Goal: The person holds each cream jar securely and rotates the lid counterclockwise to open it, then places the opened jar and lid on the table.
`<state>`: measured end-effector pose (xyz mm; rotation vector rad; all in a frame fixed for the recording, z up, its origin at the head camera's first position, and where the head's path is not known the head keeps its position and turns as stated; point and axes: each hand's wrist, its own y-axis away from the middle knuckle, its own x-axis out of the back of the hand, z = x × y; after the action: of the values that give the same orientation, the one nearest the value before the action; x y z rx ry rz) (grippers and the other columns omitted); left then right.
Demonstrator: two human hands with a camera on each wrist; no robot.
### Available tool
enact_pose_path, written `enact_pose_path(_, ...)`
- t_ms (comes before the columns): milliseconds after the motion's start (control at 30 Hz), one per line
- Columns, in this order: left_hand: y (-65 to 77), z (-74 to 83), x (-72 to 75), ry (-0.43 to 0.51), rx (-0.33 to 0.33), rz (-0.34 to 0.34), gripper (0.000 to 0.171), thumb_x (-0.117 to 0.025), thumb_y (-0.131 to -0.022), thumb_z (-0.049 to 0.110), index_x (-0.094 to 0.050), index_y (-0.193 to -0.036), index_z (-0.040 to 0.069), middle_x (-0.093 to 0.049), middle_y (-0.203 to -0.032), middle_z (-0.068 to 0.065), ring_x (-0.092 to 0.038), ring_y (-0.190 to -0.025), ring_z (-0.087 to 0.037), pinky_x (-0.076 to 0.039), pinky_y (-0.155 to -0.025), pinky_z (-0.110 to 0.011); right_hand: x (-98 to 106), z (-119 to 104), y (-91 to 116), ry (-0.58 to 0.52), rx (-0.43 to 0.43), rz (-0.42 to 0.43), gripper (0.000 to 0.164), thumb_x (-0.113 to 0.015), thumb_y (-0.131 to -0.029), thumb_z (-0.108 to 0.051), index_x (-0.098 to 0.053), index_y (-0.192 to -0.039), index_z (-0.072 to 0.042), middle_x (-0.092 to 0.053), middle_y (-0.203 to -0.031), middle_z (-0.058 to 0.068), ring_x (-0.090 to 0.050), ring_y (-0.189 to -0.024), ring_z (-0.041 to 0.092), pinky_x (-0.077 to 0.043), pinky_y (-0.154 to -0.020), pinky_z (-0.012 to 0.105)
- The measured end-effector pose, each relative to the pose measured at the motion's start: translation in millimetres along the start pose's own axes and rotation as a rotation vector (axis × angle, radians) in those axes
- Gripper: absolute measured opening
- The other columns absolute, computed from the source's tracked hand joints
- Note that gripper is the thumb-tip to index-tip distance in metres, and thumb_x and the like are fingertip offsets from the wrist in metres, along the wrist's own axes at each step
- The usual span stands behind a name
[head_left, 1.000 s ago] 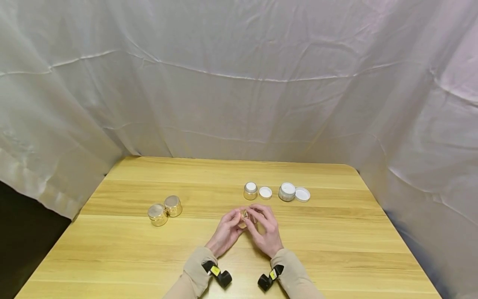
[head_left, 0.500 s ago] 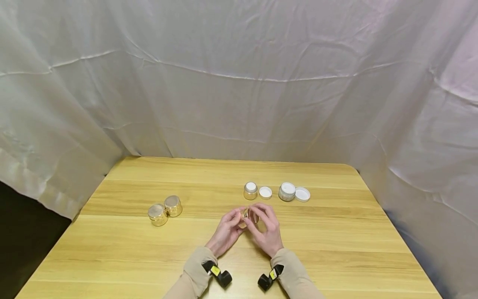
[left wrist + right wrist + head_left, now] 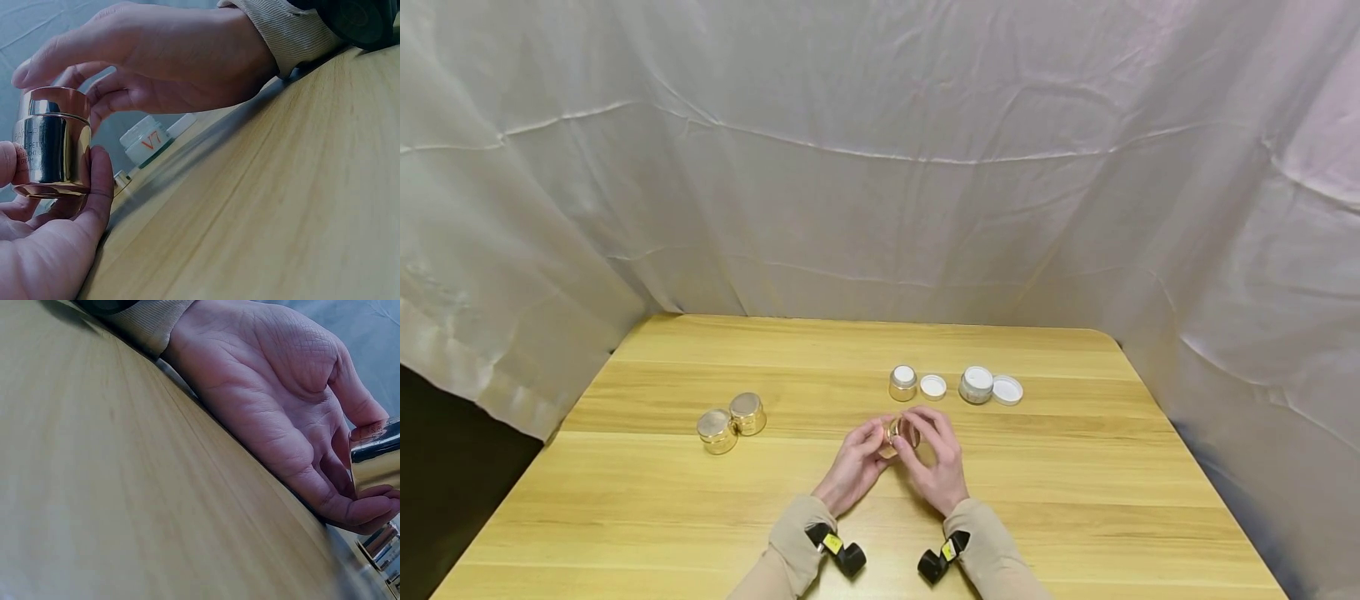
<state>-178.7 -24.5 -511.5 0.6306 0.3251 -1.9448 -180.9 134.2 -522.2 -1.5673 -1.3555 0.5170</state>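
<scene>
So the biggest thing is a shiny grey curtain (image 3: pixel 880 167) filling the top half of the head view, with a wood-look worktop (image 3: pixel 805 533) across the bottom half. Low centre, two hands in beige sleeves: the left hand (image 3: pixel 853 467) has its fingers wrapped round the body of a rose-gold jar (image 3: pixel 53 147), and the right hand (image 3: pixel 936 462) has its fingers curled on the jar's lid (image 3: pixel 59 100). Jar's just below centre in the head view, at far left in the left wrist one, and half cut off at the right edge in the right wrist one. Left of the hands sit two gold jars, front one (image 3: pixel 718 431) and back one (image 3: pixel 748 414), right next to each other. Just right of centre there's a glass jar (image 3: pixel 976 385) with orange "V7" on it, then a smaller gold pot (image 3: pixel 903 383) showing white on top. Smallest bits: two white caps, the larger cap (image 3: pixel 1007 390) by the glass jar, the smaller cap (image 3: pixel 933 387) by the pot.
</scene>
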Motion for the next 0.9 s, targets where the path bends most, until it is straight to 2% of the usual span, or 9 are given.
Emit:
enact_pose_path(167,0.4,0.4,-0.1,0.003,0.007,0.002,0.045,-0.033,-0.108,0.011,-0.028,-0.146,-0.011,-0.052,-0.129,-0.004,-0.058,-0.113,-0.011,-0.052,-0.104,-0.027,-0.6,-0.2,0.2,0.001,0.001,0.011,0.042,-0.079,-0.072,0.005,-0.070,-0.113,0.007,-0.066,-0.110,0.022,-0.062,-0.100,0.032,-0.047,-0.102,0.016)
enact_pose_path(433,1.2,-1.2,0.9,0.000,-0.030,-0.026,0.034,-0.035,-0.109,0.013,-0.042,-0.138,-0.004,-0.059,-0.121,0.001,-0.061,-0.108,-0.009,-0.053,-0.099,-0.025,0.2,-1.8,-0.4,-0.061,0.050,-0.016,0.040,-0.074,-0.073,0.010,-0.070,-0.112,0.008,-0.064,-0.112,0.023,-0.060,-0.103,0.032,-0.049,-0.101,0.018)
enact_pose_path(600,0.1,-1.2,1.2,-0.002,-0.028,-0.030,0.039,-0.036,-0.108,0.013,-0.036,-0.141,-0.009,-0.056,-0.124,-0.001,-0.061,-0.109,-0.009,-0.053,-0.100,-0.025,0.7,-2.0,-1.1,-0.025,0.019,-0.001,0.042,-0.074,-0.074,0.008,-0.068,-0.116,0.008,-0.064,-0.114,0.024,-0.061,-0.104,0.033,-0.046,-0.106,0.018)
enact_pose_path(733,-0.3,-0.6,1.1,-0.012,-0.017,-0.022,0.045,-0.036,-0.108,0.012,-0.030,-0.144,-0.013,-0.053,-0.127,-0.003,-0.061,-0.110,-0.009,-0.053,-0.101,-0.026,0.5,-1.3,-0.8,-0.001,-0.010,0.015,0.042,-0.076,-0.074,0.007,-0.069,-0.115,0.007,-0.065,-0.111,0.022,-0.062,-0.101,0.033,-0.046,-0.103,0.016)
enact_pose_path(900,0.1,0.0,0.2,-0.009,-0.008,-0.011,0.044,-0.033,-0.108,0.011,-0.028,-0.145,-0.013,-0.051,-0.129,-0.003,-0.059,-0.111,-0.009,-0.052,-0.103,-0.026,0.2,-1.5,-0.5,0.001,-0.011,0.007,0.040,-0.079,-0.073,0.005,-0.070,-0.112,0.006,-0.066,-0.109,0.020,-0.063,-0.098,0.030,-0.047,-0.101,0.014)
